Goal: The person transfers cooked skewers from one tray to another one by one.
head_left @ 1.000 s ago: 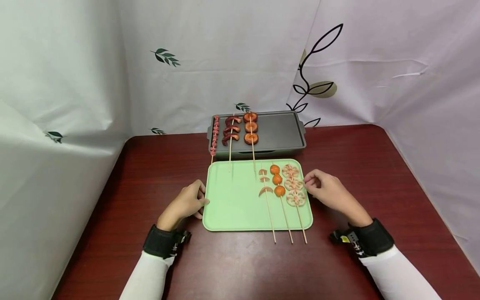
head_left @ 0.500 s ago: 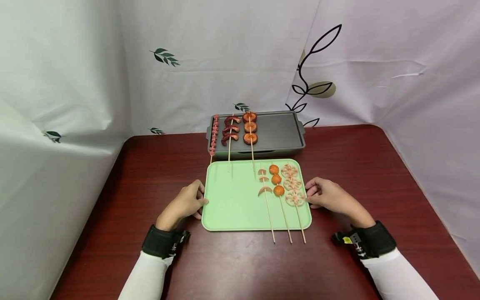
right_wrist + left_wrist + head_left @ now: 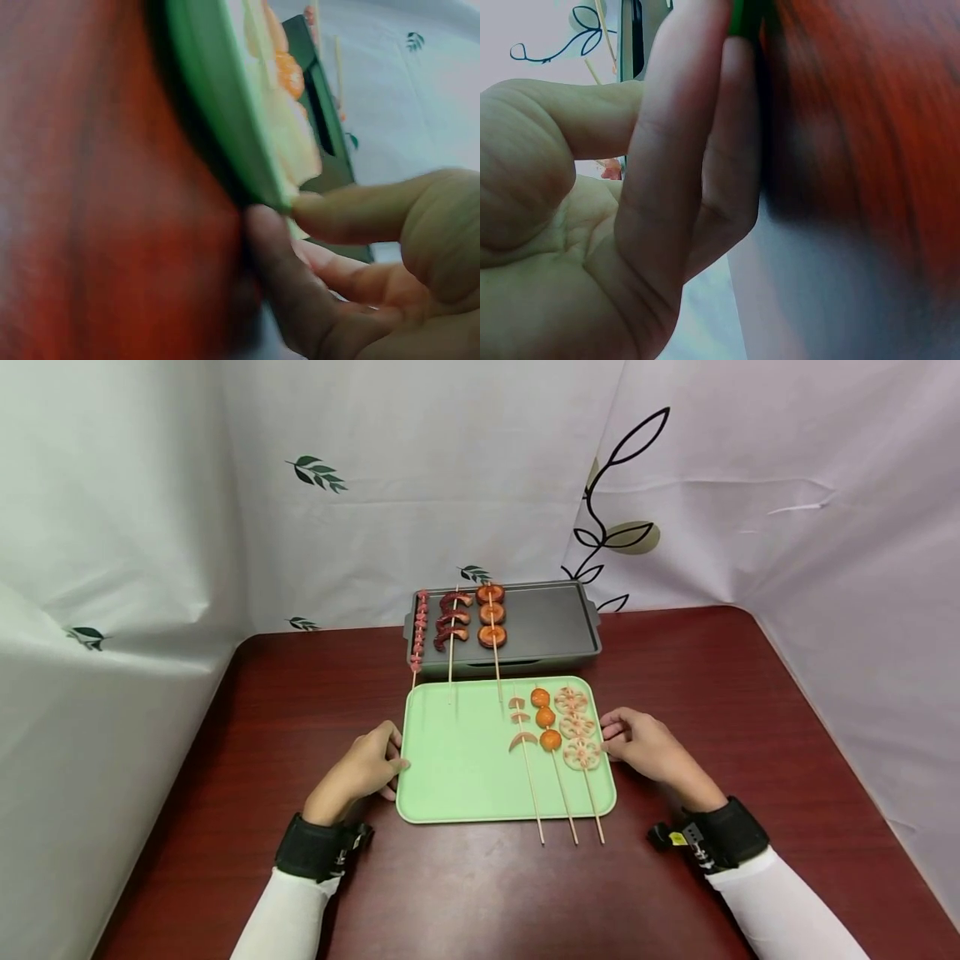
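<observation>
A green tray (image 3: 465,768) lies on the dark red table. Three skewers rest on its right half: crescent slices (image 3: 522,739), orange balls (image 3: 545,718) and lotus-root slices (image 3: 577,731). My left hand (image 3: 371,764) rests on the table with its fingers (image 3: 682,150) against the tray's left edge (image 3: 742,15). My right hand (image 3: 637,745) is at the tray's right edge beside the lotus-root skewer. In the right wrist view one finger (image 3: 352,202) sits on the rim (image 3: 225,112) and another (image 3: 285,292) lies below it, pinching the edge.
Directly behind the tray sits a grey grill pan (image 3: 547,622), with three loaded skewers (image 3: 453,618) on its left side whose sticks reach over the tray's far edge. White printed sheets wall in the table on three sides.
My right hand has dropped from beside the lotus-root slices to the tray's right rim and taken hold of it. The left hand and tray keep their places; the view has shifted a little.
</observation>
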Demonstrator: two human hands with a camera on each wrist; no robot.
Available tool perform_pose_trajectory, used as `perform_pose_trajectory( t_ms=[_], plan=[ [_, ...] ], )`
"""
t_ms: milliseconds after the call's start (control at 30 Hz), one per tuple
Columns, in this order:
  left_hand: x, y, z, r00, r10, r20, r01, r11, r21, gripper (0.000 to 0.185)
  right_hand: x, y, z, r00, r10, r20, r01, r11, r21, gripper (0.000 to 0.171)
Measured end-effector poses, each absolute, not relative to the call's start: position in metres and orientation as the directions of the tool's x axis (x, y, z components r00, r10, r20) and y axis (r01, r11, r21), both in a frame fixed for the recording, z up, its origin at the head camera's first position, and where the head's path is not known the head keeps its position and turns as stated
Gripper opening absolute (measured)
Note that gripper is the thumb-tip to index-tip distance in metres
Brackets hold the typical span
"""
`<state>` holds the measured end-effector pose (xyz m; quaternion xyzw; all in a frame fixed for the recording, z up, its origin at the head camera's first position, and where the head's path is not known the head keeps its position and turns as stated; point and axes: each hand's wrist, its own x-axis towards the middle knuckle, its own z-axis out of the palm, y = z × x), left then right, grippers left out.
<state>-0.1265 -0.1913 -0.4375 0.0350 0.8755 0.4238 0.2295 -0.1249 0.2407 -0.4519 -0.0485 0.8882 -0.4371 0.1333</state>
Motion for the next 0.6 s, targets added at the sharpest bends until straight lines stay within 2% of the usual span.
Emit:
perform_pose_trajectory(
  t_ms=[200,600],
  plan=[
    [-0.1271,-0.1918,-0.4371,-0.887,0.263,-0.379,-0.138,0.632,0.762,0.020,-0.1258,0.2397,-0.4586,-0.978,-0.135,-0.157,0.042,0.613,-0.789,0.030],
    [-0.1262,-0.1915,-0.4382,-0.897,0.256,-0.362,-0.127,0.633,0.763,0.019,-0.1287,0.2392,-0.4571,-0.973,-0.149,-0.177,0.053,0.600,-0.798,0.028]
  ],
)
